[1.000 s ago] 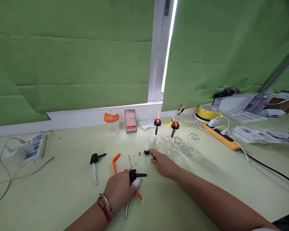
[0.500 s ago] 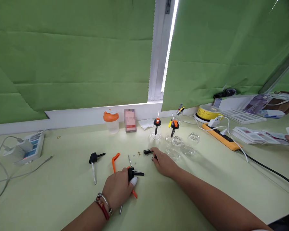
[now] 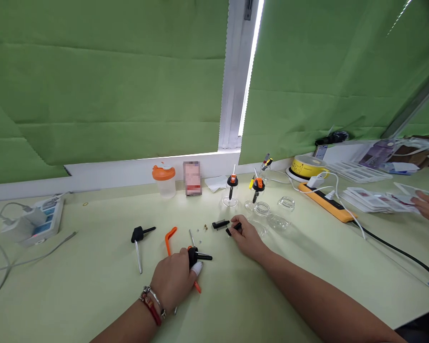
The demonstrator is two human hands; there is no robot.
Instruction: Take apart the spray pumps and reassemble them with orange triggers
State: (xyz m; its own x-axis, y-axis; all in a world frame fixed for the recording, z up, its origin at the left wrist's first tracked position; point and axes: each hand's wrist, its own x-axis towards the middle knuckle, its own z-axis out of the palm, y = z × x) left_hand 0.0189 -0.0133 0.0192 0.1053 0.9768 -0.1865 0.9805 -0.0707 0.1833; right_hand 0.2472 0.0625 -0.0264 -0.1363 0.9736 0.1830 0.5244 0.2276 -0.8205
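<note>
Head view: left hand [image 3: 175, 278] clamped on black plastic nozzled fitting [image 3: 193, 257]; beyond it, right hand [image 3: 249, 239] pinching slim black piece [image 3: 235, 229], best lightly.

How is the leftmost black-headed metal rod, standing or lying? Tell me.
Lying: the black-headed metal rod stretches along the table, its bare end pointing toward the person.

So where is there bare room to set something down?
Bare table lies between the left-side cable and black-headed rod, and between the right forearm and the black cord of the orange power strip. Crowded: small parts beyond the left hand, glass jars beyond the right hand.
</note>
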